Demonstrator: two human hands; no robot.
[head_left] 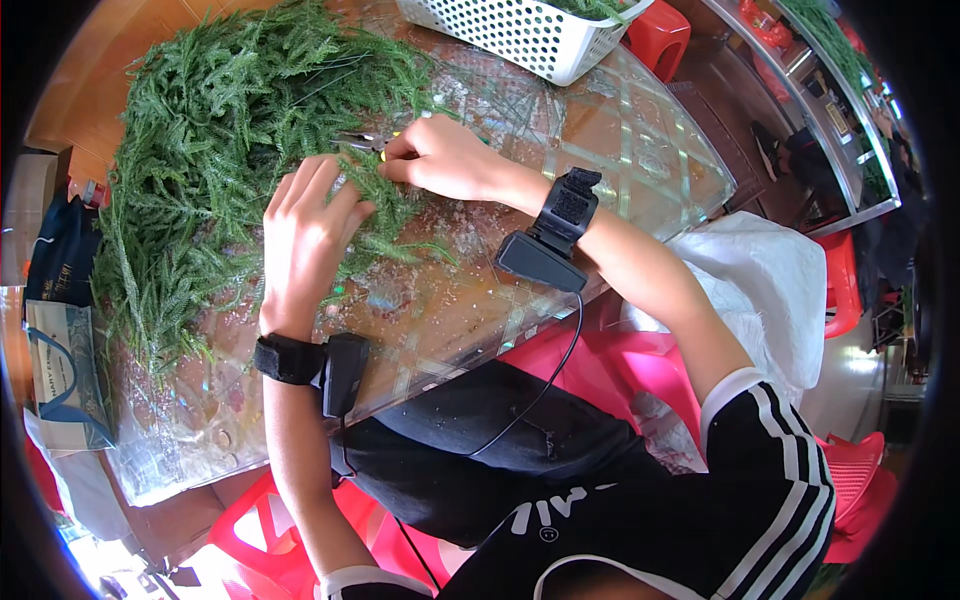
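Bent over a green artificial pine sprig (392, 208), my left hand (308, 225) has its fingers curled and closed on it at the edge of the heap. Close by on the right, my right hand (440, 160) is closed in a pinch at the same sprig; its fingertips partly hide what they grip. Pliers (360, 140) with yellow on the handles show just beyond the fingers, their jaws pointing left. The right hand partly covers the handles. A large pile of pine sprigs (220, 130) spreads over the table's left and far side.
A white perforated basket (520, 40) holding greenery stands at the far edge. The table (470, 310) has a clear cover strewn with small bits. Bags (65, 370) are at the left. A white sack (750, 290) and red stools (845, 285) are at the right.
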